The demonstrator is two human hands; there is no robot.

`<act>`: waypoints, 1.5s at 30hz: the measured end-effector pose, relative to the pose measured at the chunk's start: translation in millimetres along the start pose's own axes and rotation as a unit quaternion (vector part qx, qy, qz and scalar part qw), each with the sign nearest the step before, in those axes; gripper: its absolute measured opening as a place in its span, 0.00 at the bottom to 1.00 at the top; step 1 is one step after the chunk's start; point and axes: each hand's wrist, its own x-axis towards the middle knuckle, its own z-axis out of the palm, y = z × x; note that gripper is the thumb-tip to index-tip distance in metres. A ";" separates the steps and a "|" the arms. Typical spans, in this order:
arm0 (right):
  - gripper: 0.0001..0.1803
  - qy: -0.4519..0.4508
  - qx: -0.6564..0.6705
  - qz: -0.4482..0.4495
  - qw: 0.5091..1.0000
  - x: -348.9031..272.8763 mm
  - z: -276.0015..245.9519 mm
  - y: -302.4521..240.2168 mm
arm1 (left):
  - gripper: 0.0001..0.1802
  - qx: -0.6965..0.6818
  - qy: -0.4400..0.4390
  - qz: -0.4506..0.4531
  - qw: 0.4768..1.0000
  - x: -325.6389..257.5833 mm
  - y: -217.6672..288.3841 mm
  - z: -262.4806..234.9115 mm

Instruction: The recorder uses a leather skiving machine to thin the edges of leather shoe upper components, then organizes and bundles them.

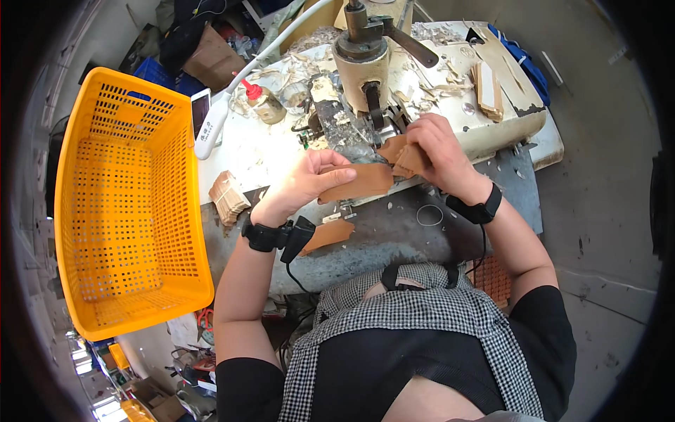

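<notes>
My left hand [304,181] is closed on a flat brown leather piece [364,181], thumb on top and fingers beneath. In my right hand [441,153] is a small fanned stack of brown leather pieces [409,162], close to the right end of the left hand's piece. Both hands are just in front of the foot of a cream bench machine [360,67], which looks like a leather skiving machine. Another brown leather piece [329,236] lies on the grey bench edge below my left hand. A bundle of tan pieces [228,197] rests left of my left wrist.
A yellow plastic basket [173,218] stands at the left. Near it are a white lamp head [214,128], a phone [201,109] and a red-tipped bottle [267,105]. Scraps litter the white tabletop. A stack of strips [486,93] lies right; a thin ring [429,215] lies in front.
</notes>
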 end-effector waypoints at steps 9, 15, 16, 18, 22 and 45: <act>0.29 0.023 0.057 0.038 0.997 -9.5 -7.6 4.0 | 0.13 0.022 0.031 -0.044 0.998 -0.9 -6.0 -14.5; 0.31 -0.020 -0.013 -0.006 1.000 3.3 -3.6 -7.6 | 0.13 0.061 0.054 -0.037 0.996 8.4 6.3 2.4; 0.32 -0.023 -0.016 -0.008 1.000 2.7 -3.8 -5.9 | 0.12 0.052 0.040 -0.031 0.997 7.1 6.5 2.4; 0.33 -0.026 -0.022 -0.010 0.999 -0.6 -3.7 -1.0 | 0.11 0.017 0.013 -0.015 1.000 3.8 4.4 0.8; 0.28 0.040 0.094 0.091 0.991 -9.3 -6.3 0.9 | 0.10 -0.058 0.000 0.007 0.998 -1.5 -2.9 -7.4; 0.29 -0.062 -0.061 -0.008 0.996 2.9 -8.3 -5.7 | 0.11 -0.044 0.095 0.011 0.994 11.6 6.4 9.7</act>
